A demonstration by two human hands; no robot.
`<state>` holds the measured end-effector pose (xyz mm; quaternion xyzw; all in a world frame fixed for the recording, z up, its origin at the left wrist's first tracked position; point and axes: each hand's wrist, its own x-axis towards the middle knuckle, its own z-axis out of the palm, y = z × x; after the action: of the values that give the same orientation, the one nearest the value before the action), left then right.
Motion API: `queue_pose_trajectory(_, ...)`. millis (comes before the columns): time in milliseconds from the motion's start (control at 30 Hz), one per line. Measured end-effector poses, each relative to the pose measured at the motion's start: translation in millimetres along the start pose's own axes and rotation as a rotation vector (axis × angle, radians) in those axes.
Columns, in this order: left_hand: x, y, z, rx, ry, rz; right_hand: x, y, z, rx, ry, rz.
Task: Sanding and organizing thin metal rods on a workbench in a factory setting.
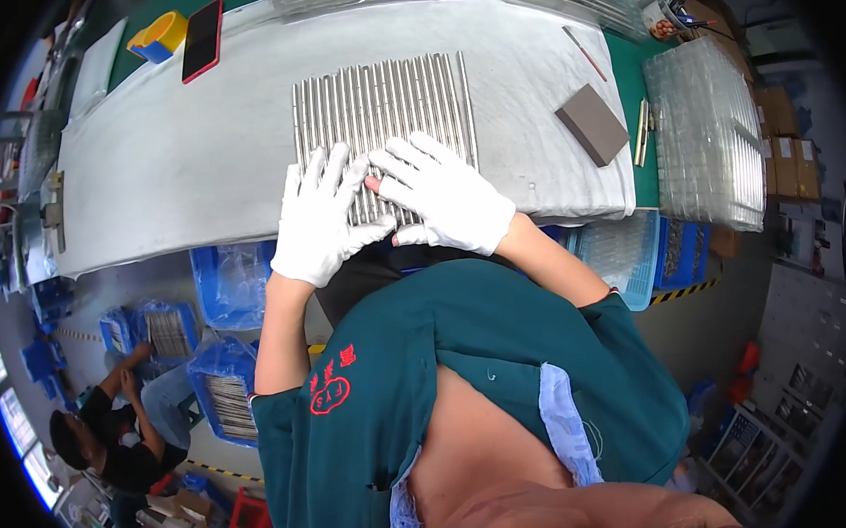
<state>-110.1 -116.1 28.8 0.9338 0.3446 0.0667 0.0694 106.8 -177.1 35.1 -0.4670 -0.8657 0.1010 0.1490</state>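
A row of thin, shiny metal rods (378,101) lies side by side on a white cloth (183,171) over the table. My left hand (317,221), in a white glove, rests on the left part of the row with its fingers spread. Over the right part lies my right hand (448,197), also gloved, its fingers stretched flat across the rods; the bare tips of its thumb and one finger show. The near ends of the rods are partly hidden under both hands. At the right, the outermost rod reaches slightly farther than the others.
A red-edged phone (203,41) and a yellow tape roll (163,35) sit at the far left. To the right are a grey-brown block (592,124), a thin stick (584,53) and stacked clear plastic trays (705,129). Blue bins (226,287) stand below; another person (119,428) sits lower left.
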Motion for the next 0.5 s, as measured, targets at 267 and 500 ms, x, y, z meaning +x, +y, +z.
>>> queue_pose_trajectory(267,16,22,6,-0.065,0.042,0.082,-27,8,-13,-0.014,0.012,0.059)
queue_pose_trajectory(500,30,43,16,-0.122,0.084,0.123,-50,19,-23,-0.072,-0.065,0.129)
